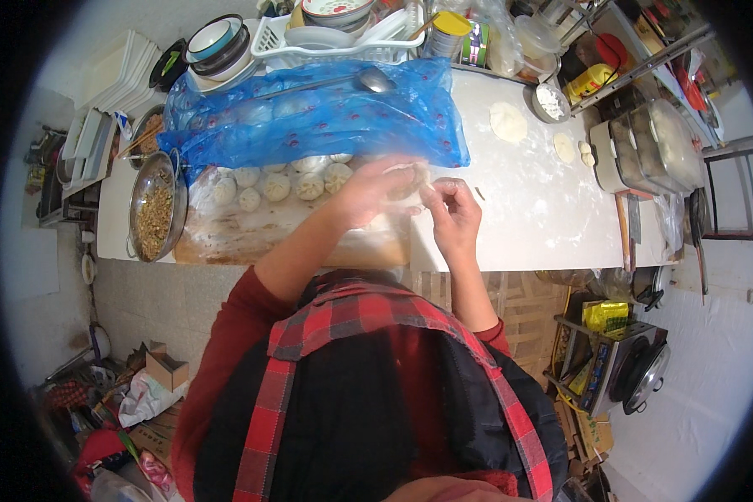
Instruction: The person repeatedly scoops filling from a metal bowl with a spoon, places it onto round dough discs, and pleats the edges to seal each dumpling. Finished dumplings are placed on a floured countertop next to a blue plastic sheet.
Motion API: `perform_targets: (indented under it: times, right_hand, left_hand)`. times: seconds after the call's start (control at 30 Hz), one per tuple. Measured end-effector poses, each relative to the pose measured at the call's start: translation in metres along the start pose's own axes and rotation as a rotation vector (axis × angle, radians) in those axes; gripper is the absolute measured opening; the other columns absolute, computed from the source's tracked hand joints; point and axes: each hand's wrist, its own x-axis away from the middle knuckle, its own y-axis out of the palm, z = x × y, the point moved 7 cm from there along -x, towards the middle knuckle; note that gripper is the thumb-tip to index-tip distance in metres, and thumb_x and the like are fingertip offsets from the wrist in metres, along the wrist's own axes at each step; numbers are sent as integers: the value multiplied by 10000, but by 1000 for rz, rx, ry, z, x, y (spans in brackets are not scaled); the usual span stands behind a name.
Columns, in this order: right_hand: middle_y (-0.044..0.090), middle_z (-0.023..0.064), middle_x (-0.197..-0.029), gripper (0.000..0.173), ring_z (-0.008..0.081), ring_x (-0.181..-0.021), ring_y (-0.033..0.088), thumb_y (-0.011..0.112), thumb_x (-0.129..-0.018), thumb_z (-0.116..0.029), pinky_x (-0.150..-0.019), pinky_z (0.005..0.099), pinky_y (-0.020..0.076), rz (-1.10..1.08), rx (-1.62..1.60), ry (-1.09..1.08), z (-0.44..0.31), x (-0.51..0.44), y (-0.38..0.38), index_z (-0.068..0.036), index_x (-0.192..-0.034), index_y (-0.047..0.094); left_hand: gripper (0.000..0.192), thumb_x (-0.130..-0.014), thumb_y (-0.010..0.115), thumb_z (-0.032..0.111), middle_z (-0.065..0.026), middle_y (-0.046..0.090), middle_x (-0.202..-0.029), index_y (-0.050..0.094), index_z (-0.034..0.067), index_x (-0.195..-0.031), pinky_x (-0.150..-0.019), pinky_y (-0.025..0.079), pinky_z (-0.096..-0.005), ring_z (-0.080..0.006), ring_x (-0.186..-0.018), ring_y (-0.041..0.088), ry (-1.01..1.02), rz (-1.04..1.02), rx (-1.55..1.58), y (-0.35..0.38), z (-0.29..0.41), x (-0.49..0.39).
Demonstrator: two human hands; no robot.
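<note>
My left hand point(370, 191) cups a dough wrapper with filling point(409, 178), blurred by motion. The thumb and fingers of my right hand point(457, 204) pinch its edge. Left of my hands, several pleated buns point(277, 187) sit in rows on a floured wooden board point(251, 235). A blue plastic sheet point(314, 119) covers the back of the rows, and a metal ladle point(375, 80) lies on it. Rolled dough rounds point(508, 122) rest on the white tabletop point(527, 213) to the right, with small dough pieces point(586, 154) beside them.
A steel bowl of chopped filling point(157, 213) stands at the left, before another bowl with chopsticks point(147, 132). Stacked bowls point(219, 47) and a white dish rack point(276, 41) line the back. At the right are a flour bowl point(550, 103), lidded containers point(652, 147) and a wooden stick point(623, 232).
</note>
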Motion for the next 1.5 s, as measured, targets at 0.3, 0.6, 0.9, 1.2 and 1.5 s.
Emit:
perform_targets:
  times: [0.3, 0.6, 0.9, 1.2, 1.5]
  right_hand:
    - [607, 17, -901, 83, 66, -765, 570, 660, -894, -32, -699, 217, 467, -5, -66, 80, -3, -1, 4, 3, -946, 605]
    - [640, 77, -851, 85, 128, -719, 617, 654, -886, -57, -663, 269, 496, -1, 36, 114, -9, -2, 7, 14, -923, 625]
    - [593, 67, -866, 134, 137, -723, 576, 686, -844, -33, -645, 274, 465, -176, 323, -150, -33, -8, 11, 8, -964, 642]
    - [603, 45, -858, 101, 94, -711, 560, 672, -874, -39, -638, 230, 457, -183, 164, 24, -17, -4, 10, 23, -953, 663]
    - [628, 62, -827, 86, 111, -685, 591, 678, -870, -53, -600, 244, 470, -76, 170, 95, -14, -2, 6, 26, -902, 664]
  left_hand:
    - [336, -918, 594, 83, -104, 626, -1158, 557, 11, -1245, -853, 537, -315, -200, -1022, 632, -13, -23, 250, -10, -6, -4]
    - [323, -882, 662, 118, -94, 636, -1072, 603, 27, -1186, -781, 549, -315, -178, -952, 633, 67, 60, 124, -13, -11, -10]
    - [250, -880, 674, 177, -36, 588, -928, 632, 42, -1086, -643, 458, -239, -111, -817, 551, -23, -13, -87, -16, -11, -7]
    - [351, -853, 679, 103, -113, 616, -1082, 561, 30, -1176, -761, 602, -452, -223, -948, 642, -56, -149, -117, -16, -10, -7]
    - [330, -899, 641, 119, -98, 612, -1079, 572, 35, -1210, -766, 606, -440, -207, -986, 626, -127, -70, -57, -13, -13, -5]
